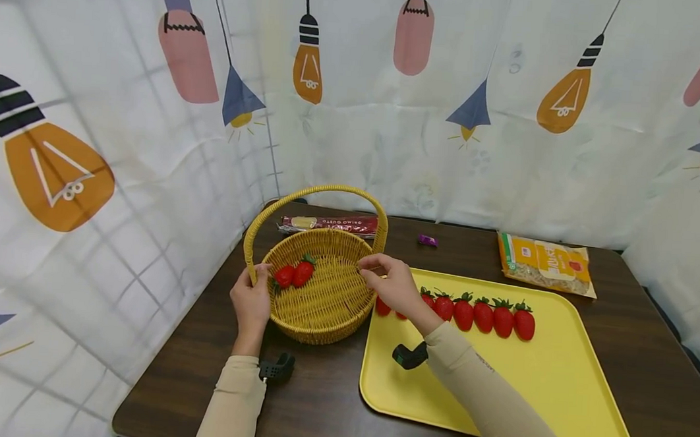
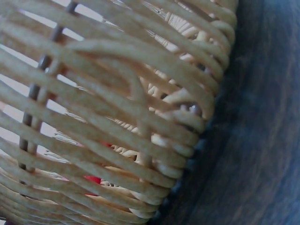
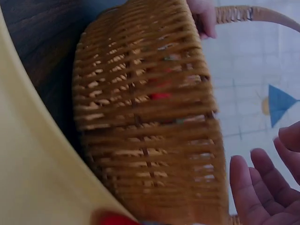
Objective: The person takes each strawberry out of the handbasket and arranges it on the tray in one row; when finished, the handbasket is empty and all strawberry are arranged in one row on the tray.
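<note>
A round yellow wicker basket (image 1: 320, 332) with a tall hoop handle stands at the left of the table. My left hand (image 1: 252, 302) grips its left rim at the base of the handle, thumb on the inside. Two red strawberries (image 1: 303, 273) lie inside near that hand. By the opposite rim is my right hand (image 1: 391, 283), its fingers loosely bent and holding nothing; the right wrist view shows those fingers (image 3: 267, 176) spread beside the basket wall. Several strawberries (image 1: 483, 316) stand in a row on a yellow tray (image 1: 519, 392), some partly hidden by the right hand.
Behind the basket lies a red package (image 1: 349, 225), partly covered by the handle. A small purple wrapped piece (image 1: 427, 240) is at the back of the table. A yellow bag (image 1: 546, 264) lies beyond the tray. A patterned curtain (image 1: 354, 146) hangs behind.
</note>
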{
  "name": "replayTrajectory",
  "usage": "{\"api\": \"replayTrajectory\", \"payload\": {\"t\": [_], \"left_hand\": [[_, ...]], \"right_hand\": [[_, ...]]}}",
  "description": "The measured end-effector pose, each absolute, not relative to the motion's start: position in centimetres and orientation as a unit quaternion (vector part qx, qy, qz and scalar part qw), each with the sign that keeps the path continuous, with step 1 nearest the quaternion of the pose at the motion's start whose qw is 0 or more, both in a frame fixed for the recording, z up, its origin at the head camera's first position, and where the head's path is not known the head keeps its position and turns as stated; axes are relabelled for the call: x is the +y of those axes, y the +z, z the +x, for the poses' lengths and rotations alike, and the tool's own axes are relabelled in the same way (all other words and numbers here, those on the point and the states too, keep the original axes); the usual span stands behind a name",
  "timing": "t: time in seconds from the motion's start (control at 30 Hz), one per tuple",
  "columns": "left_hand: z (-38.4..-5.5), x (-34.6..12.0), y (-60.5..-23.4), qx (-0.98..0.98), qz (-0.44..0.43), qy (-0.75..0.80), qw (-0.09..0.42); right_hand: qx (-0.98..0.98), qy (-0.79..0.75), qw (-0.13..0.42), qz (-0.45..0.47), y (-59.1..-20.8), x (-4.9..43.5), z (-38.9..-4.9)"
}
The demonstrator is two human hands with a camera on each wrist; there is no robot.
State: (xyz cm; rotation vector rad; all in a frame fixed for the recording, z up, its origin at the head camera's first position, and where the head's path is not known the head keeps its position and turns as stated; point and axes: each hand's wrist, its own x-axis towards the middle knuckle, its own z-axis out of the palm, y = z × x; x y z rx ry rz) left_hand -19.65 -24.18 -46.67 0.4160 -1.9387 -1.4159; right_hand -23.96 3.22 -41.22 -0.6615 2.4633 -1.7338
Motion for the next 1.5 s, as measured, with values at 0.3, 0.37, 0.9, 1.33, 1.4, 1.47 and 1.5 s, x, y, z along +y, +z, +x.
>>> {"api": "replayTrajectory", "payload": {"t": [0.3,0.37,0.9,1.33,1.4,1.47,1.5], "left_hand": [[-19.7,-24.5,-46.9,-0.751,0.154,-0.542,0.344],[-19.6,-24.5,-46.9,-0.753,0.152,-0.540,0.343],[-19.7,-24.5,-46.9,-0.753,0.157,-0.544,0.336],[-19.6,-24.5,-46.9,-0.751,0.148,-0.544,0.344],[-19.7,-24.5,-46.9,-0.750,0.148,-0.545,0.345],[-19.7,-24.5,-46.9,-0.749,0.149,-0.545,0.346],[-19.7,-24.5,-46.9,-0.749,0.149,-0.546,0.346]], "right_hand": [[0.825,-0.504,0.055,-0.251,-42.0,-0.9,-24.5],[0.833,-0.486,0.067,-0.258,-42.1,-1.7,-24.6],[0.859,-0.364,0.222,-0.282,-39.8,-4.9,-27.3],[0.819,-0.466,0.249,-0.222,-40.0,-6.7,-28.8],[0.812,-0.481,0.254,-0.212,-40.3,-6.9,-29.0],[0.804,-0.495,0.259,-0.204,-40.7,-7.1,-29.3],[0.800,-0.502,0.260,-0.200,-40.8,-7.3,-29.5]]}}
